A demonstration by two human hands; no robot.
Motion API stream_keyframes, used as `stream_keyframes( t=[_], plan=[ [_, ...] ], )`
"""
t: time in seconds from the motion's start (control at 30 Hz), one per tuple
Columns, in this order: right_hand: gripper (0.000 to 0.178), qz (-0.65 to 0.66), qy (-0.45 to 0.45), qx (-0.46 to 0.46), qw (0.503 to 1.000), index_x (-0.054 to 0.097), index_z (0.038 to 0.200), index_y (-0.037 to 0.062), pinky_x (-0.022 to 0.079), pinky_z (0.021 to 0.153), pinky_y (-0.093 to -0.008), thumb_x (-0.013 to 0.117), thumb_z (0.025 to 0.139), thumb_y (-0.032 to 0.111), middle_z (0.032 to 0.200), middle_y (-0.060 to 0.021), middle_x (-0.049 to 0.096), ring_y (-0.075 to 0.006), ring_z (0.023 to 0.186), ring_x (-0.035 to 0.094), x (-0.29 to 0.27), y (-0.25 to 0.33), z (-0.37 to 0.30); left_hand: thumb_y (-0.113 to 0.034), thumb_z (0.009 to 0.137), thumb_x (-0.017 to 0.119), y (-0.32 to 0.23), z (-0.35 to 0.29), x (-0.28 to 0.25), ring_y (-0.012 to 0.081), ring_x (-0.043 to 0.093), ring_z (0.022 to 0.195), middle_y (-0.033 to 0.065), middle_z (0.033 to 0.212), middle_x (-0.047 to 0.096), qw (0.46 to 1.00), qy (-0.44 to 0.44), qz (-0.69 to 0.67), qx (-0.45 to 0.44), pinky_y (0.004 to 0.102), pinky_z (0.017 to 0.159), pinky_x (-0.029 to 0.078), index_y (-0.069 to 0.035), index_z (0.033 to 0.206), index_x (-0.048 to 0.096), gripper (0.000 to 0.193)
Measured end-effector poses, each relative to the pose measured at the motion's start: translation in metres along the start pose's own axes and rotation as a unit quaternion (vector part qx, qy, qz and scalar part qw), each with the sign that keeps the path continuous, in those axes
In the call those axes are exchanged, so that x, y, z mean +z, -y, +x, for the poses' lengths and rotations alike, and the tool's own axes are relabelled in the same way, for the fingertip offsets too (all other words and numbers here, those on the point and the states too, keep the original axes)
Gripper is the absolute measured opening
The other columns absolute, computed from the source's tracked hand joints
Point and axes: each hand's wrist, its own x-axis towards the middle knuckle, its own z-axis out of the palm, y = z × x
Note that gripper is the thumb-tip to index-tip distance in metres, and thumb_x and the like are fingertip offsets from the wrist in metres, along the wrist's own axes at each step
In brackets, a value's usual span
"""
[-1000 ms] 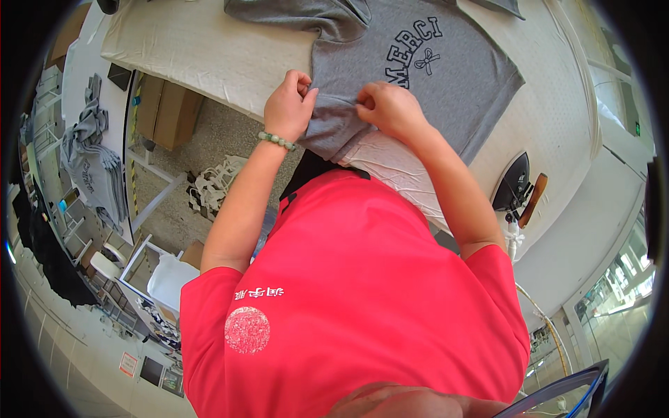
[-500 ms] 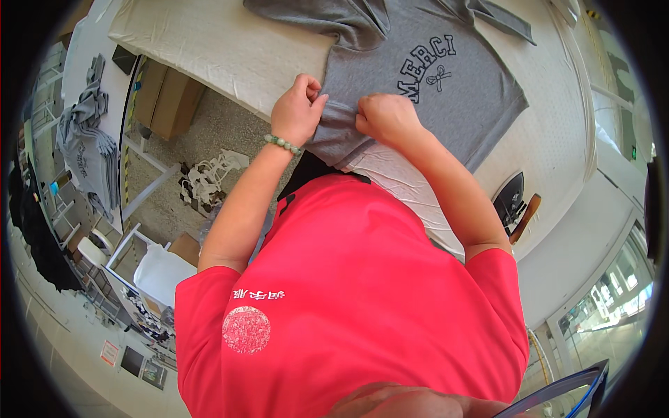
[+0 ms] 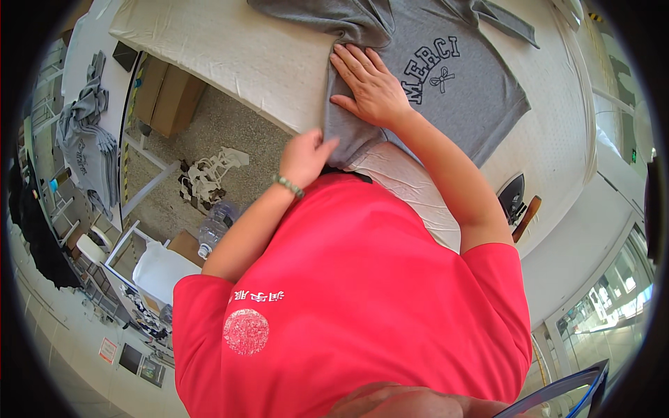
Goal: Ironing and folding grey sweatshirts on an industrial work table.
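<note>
A grey sweatshirt [image 3: 481,90] with dark outlined lettering and a small bow motif lies spread on the cloth-covered table, its sleeves stretching toward the far side. My right hand [image 3: 373,87] rests flat on its left part, fingers spread, with nothing held. Near the sweatshirt's left edge, close to my body, is my left hand [image 3: 305,159], with a beaded bracelet at the wrist. Motion blurs its fingers; they look bent, and whether they grip the cloth cannot be made out.
An iron [image 3: 512,195] stands at the table's right side. On the side table [image 3: 75,83] to the left hang several stacked grey garments [image 3: 87,150]. Below are a cardboard box [image 3: 167,101], fabric scraps [image 3: 212,174] on the floor and a clear plastic bottle [image 3: 212,230].
My right hand has opened from a closed grip and moved away from my body, onto the cloth. My left hand has dropped closer to my body. The sweatshirt's left part lies flatter.
</note>
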Motion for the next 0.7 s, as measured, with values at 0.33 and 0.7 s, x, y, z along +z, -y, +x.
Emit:
stream_keyframes(
  t=[0.33,0.7],
  plan=[
    [0.079,-0.013,-0.022,0.000,1.000,0.040,0.158,0.0052,0.022,0.127,-0.0466,0.056,0.099,0.055,0.166,-0.0107,0.037,-0.0282,0.153,0.034,0.004,0.003,-0.001,-0.037,0.093,0.077,-0.032,0.030,-0.019,0.0175,0.070,0.074,0.0110,0.081,0.074,0.988,-0.127,0.046,0.072,0.0342,0.068,0.053,-0.001,0.095,0.072,0.036],
    [0.072,-0.033,-0.041,-0.018,0.998,0.042,0.158,0.0082,0.024,0.127,-0.0464,0.059,0.099,0.048,0.164,-0.0106,0.040,-0.0273,0.153,0.035,0.017,-0.005,-0.010,-0.032,0.094,0.073,-0.051,0.058,-0.022,0.0332,0.071,0.089,0.0113,0.103,0.075,0.950,-0.027,0.307,0.036,0.0445,0.075,0.054,-0.002,0.112,0.069,0.036]
  ],
)
